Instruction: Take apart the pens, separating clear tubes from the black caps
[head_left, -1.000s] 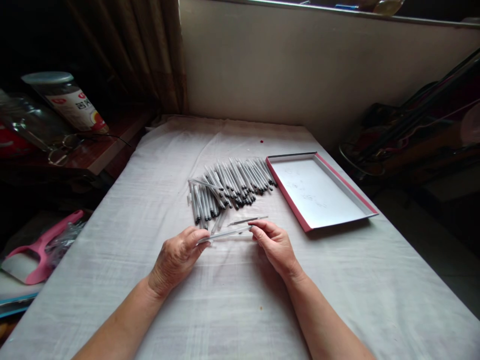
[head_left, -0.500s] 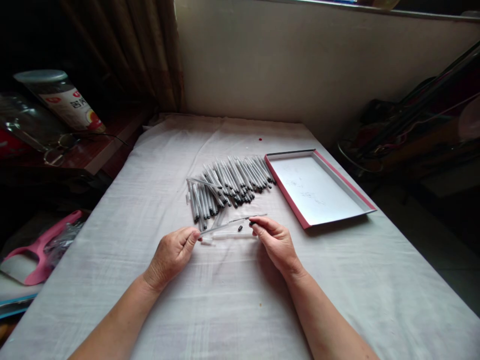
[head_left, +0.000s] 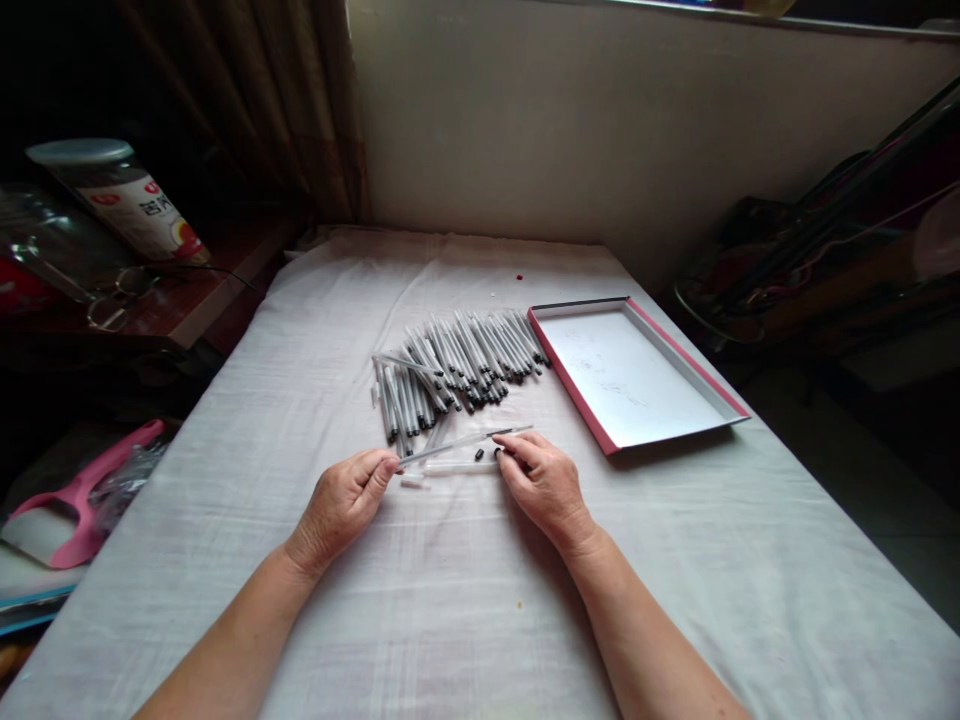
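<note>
My left hand (head_left: 349, 505) is closed, pinching the near end of a clear pen barrel (head_left: 442, 449) between thumb and fingers. The barrel points up and to the right. From its far end runs a thin dark refill (head_left: 511, 431), passing just above my right fingers; whether it sits inside the barrel I cannot tell. My right hand (head_left: 545, 487) is closed, with a small black pen cap (head_left: 497, 453) at its thumb tip. Beside it on the cloth lie another black cap (head_left: 479, 455), a clear tube (head_left: 459, 468) and a short clear piece (head_left: 412, 480).
Beyond my hands lies a heap of clear pens with black ends (head_left: 465, 360). A shallow red-edged box lid (head_left: 622, 375) stands to its right. At the left are a pink-handled tool (head_left: 90, 490) and a lidded jar (head_left: 127, 200). White cloth (head_left: 450, 620) covers the table.
My right hand has shifted slightly left and down, its fingers lower by the black cap. The barrel in my left hand now lines up with the dark refill.
</note>
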